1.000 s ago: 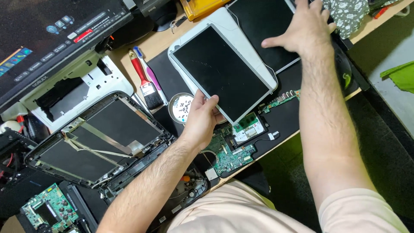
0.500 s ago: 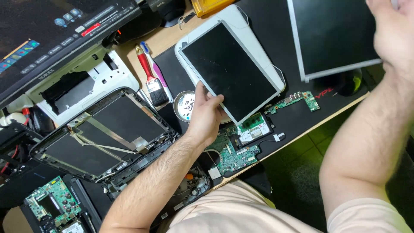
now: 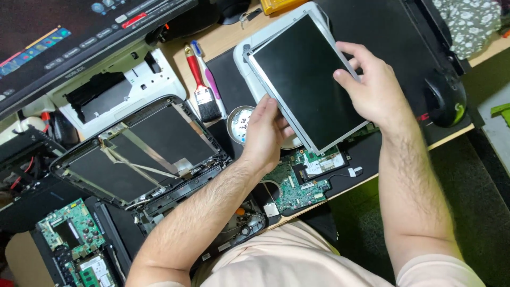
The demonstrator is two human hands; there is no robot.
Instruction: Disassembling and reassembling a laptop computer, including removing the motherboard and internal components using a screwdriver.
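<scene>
now both hands, left hand [image 3: 265, 133] and right hand [image 3: 372, 90], hold the screen panel [image 3: 305, 79].

A light wooden counter [image 3: 228, 40] runs across the scene, much of it covered by a black mat [image 3: 382, 37]. Its near edge slants down from right to left. Below and to the right lies a dark floor [image 3: 478, 212], dim against the evenly lit counter top. At far left, a large dark monitor [image 3: 64, 37] leans over the counter's far edge.
</scene>
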